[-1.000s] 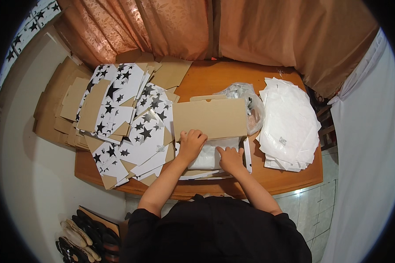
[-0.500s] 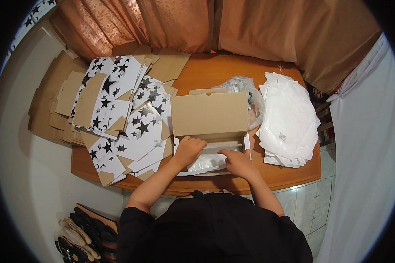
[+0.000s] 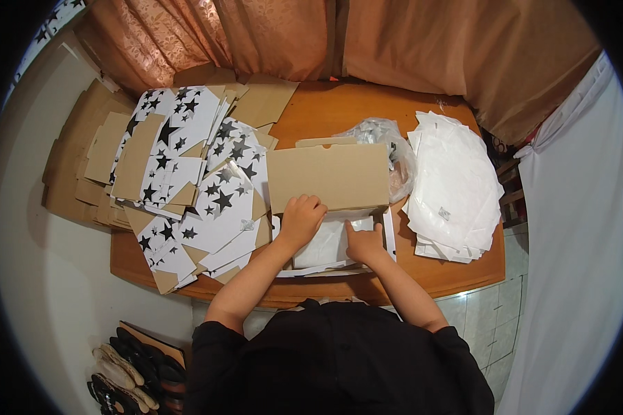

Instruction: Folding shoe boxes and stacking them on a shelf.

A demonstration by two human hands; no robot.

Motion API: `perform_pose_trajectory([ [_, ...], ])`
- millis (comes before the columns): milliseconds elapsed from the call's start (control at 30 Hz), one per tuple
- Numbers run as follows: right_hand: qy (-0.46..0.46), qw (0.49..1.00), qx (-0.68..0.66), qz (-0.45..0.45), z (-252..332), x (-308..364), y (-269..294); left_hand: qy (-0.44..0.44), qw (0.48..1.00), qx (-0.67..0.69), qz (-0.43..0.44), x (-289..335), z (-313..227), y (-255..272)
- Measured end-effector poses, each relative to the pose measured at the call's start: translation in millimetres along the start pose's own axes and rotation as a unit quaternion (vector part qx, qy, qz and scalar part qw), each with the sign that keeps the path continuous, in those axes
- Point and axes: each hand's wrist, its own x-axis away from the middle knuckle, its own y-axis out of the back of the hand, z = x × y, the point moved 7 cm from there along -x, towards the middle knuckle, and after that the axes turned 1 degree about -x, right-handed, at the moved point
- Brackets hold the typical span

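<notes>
Right hand (image 3: 367, 243) at the paper's (image 3: 320, 247) right end

Inside the open box (image 3: 391, 243), the paper lies leftward of this hand, long axis side to side. Thumb and index stand apart, gripping nothing visible. Left hand (image 3: 301, 220), fingers curled, is by the lid (image 3: 329, 173); its grip cannot be told.
</notes>
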Motion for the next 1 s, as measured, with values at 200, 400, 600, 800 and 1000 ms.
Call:
perform_pose_trajectory([
  [200,0.117,0.987,-0.101,-0.052,12,55,55,-0.077,0.990,0.077,0.088,30,-9,-9],
  [400,0.135,0.884,-0.439,-0.088,2,38,79,-0.051,0.928,0.160,0.333,64,-9,-38],
  [600,0.142,0.966,-0.084,-0.200,15,3,24,-0.094,0.921,0.170,0.338,72,-11,-55],
  [800,0.141,0.885,-0.236,-0.375,4,21,76,-0.081,0.911,0.141,0.379,77,-10,-59],
  [1000,0.023,0.830,-0.264,-0.490,-57,10,111,-0.083,0.926,0.171,0.327,58,-16,-29],
])
